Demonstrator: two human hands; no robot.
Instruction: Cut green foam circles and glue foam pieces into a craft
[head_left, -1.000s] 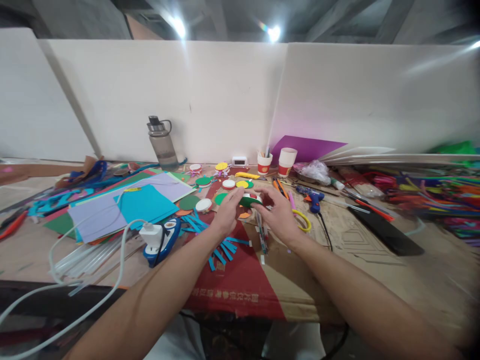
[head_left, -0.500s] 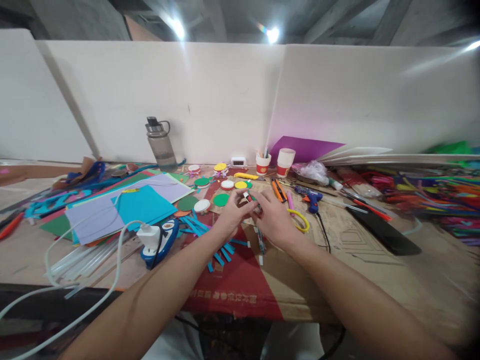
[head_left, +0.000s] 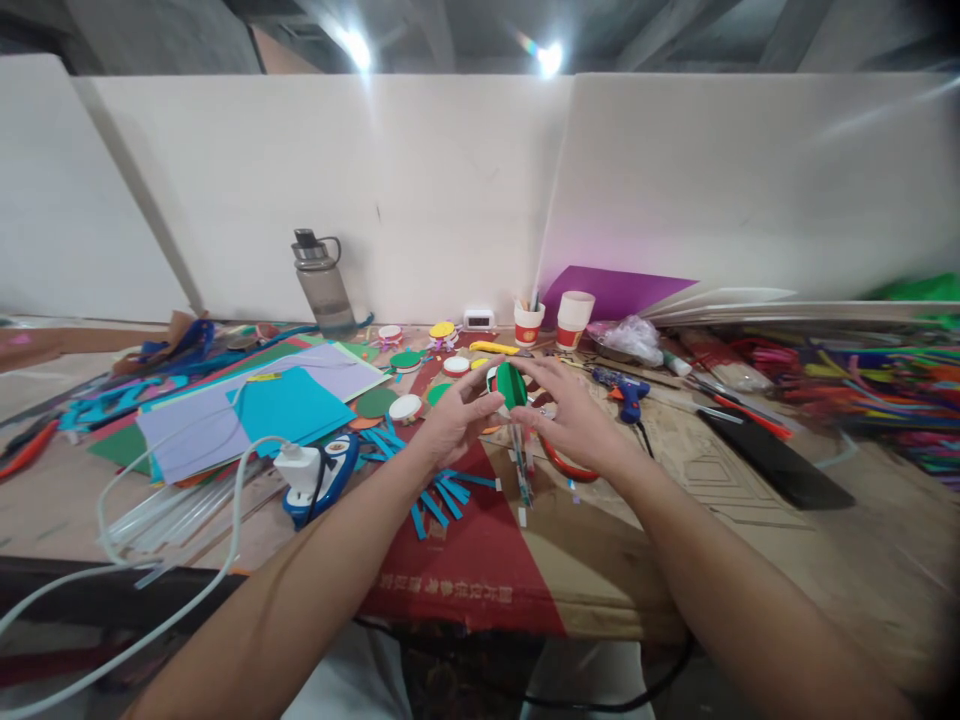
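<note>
Green disc (head_left: 514, 386), at frame centre, stands on edge, its long axis near upright, grasped between the fingertips of the left hand (head_left: 459, 420) and right hand (head_left: 574, 415), both equally near; beyond lies a yellow tool (head_left: 495, 348), then, farther, a paper cup (head_left: 575, 318)

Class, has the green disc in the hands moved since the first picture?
Yes: the green disc has tipped more upright and shifted slightly toward the pen cup.

Left hand (head_left: 461, 415): bare
Right hand (head_left: 574, 415): bare
Left forearm (head_left: 322, 565): uncovered, smooth taper to wrist
Right forearm (head_left: 720, 555): same
Lap cloth (head_left: 356, 675): whitish, plain, two patches, garment type unclear
</note>
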